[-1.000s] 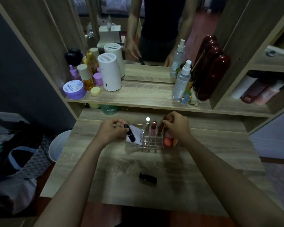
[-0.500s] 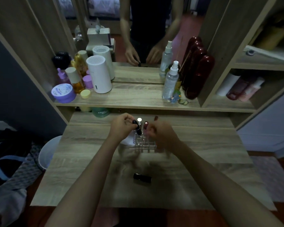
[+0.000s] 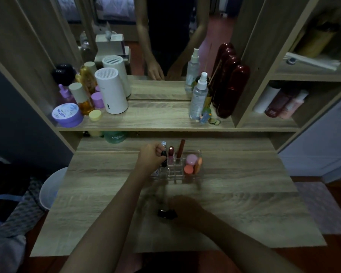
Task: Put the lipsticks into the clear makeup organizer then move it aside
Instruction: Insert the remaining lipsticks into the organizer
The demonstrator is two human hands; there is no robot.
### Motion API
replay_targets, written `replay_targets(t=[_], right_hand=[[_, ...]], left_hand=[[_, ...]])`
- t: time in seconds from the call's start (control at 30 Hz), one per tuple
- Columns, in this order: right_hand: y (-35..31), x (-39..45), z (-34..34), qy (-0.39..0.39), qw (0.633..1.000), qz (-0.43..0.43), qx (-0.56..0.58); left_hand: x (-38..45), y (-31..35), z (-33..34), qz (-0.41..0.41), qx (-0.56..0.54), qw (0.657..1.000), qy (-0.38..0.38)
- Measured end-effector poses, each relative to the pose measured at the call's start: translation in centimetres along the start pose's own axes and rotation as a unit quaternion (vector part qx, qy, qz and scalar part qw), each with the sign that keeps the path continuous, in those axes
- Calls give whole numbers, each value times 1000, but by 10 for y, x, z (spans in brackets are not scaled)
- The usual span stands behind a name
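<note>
The clear makeup organizer stands on the wooden desk, toward its back. It holds a silver-capped lipstick, a dark red lipstick, a brown stick and pink and orange sponges. My left hand grips a black lipstick that stands upright in a front-left slot. My right hand, blurred, lies over the right end of another black lipstick on the desk nearer me; its grip is unclear.
A shelf above the desk carries a white cylinder, a purple jar, small bottles, a spray bottle and dark red cases. A mirror stands behind. A white bin sits left of the desk.
My right hand left the organizer and dropped back to the black lipstick lying on the desk. My left hand lowered its black lipstick upright into a slot.
</note>
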State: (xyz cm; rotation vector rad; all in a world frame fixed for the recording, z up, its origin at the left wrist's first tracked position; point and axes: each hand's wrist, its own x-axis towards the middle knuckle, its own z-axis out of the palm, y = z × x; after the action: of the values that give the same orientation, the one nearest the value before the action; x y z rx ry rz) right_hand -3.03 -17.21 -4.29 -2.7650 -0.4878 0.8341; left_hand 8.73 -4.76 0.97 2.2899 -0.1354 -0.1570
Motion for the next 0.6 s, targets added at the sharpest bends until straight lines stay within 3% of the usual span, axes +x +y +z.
replay_targets(t=[0.1,0.23,0.43,0.6], right_hand=[[1,-3,-3,18,1000,8,-14],[9,-5,-23,93,994,12,51],[23,1,-75,309,941,39,134],[28,14,-106,352,923,75,138]], left_hand=[[0,1,1,2,6,1000,1],[-1,0,2,4,16,1000,4],[-2,-2,1,13,21,1000,5],[-2,-6,0,12,32,999,10]])
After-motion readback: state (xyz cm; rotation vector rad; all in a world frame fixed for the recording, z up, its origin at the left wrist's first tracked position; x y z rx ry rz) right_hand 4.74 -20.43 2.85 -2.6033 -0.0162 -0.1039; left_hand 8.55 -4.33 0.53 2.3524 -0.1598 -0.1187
